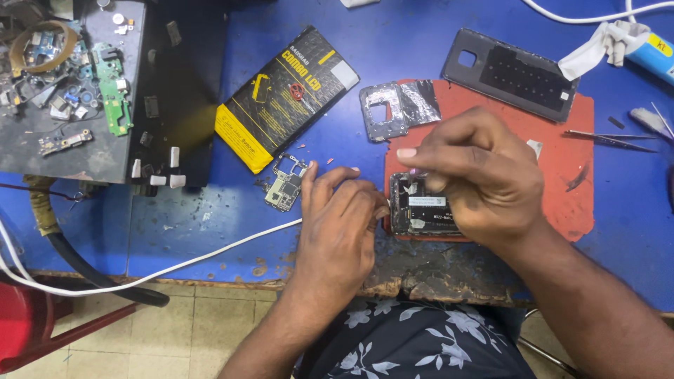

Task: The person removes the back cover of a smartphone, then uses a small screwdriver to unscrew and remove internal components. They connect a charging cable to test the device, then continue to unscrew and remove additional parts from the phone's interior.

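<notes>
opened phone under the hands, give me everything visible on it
The opened phone lies flat at the lower left edge of the red mat, back cover off, insides facing up. A dark frame surrounds silvery metal shielding and a black battery bearing a white label. The right hand covers its right part, fingers arched over the top. The left hand touches its left edge. How far it extends under the right hand cannot be seen.

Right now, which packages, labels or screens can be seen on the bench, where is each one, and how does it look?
Flat package: left of the red mat, lying tilted; black rectangle with yellow band and yellow print.
White label: on the opened phone between the left hand and right hand; small strip with dark print.
Yellow label: on a blue cylinder at the top right edge.
No lit screen shows.
</notes>
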